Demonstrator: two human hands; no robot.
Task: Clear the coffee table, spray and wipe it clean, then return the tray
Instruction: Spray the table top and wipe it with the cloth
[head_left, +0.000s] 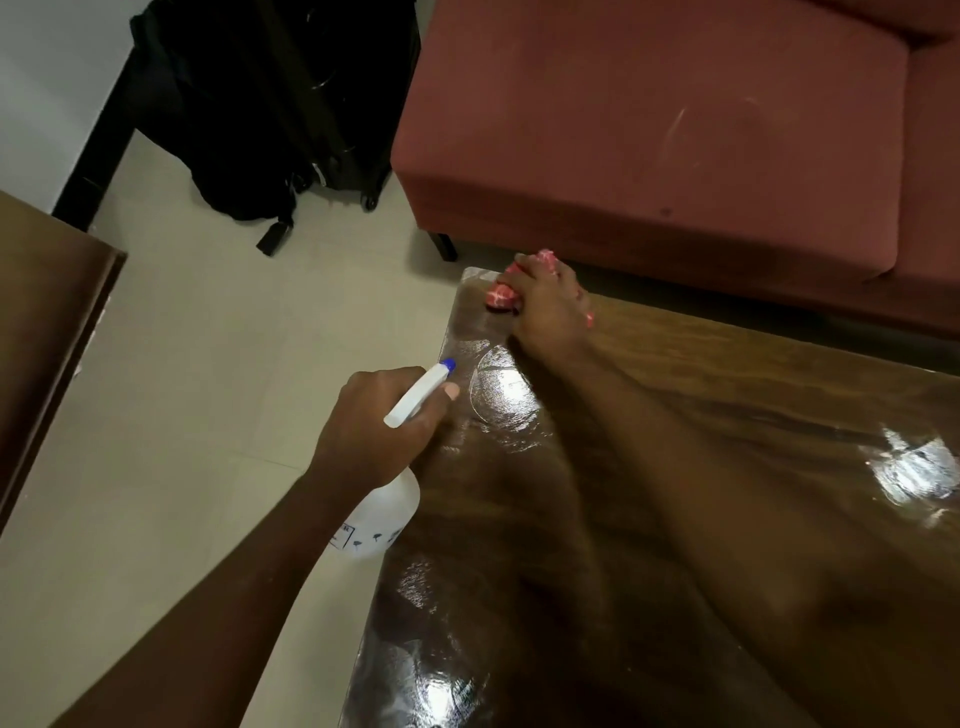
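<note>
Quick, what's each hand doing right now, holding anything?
Left hand: closed around the spray bottle, at its neck.
Right hand: closed on the pink cloth, pressing it onto the coffee table at its far corner.

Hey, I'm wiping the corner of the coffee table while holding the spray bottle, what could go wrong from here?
1. The cloth gripped by the right hand is at the far corner of the coffee table; one more push may carry it off the edge.
2. The spray bottle in the left hand hangs beside the table over the floor; a slip would likely drop it there.
3. Its nozzle points toward the sofa, so overspray might hit the fabric.
</note>
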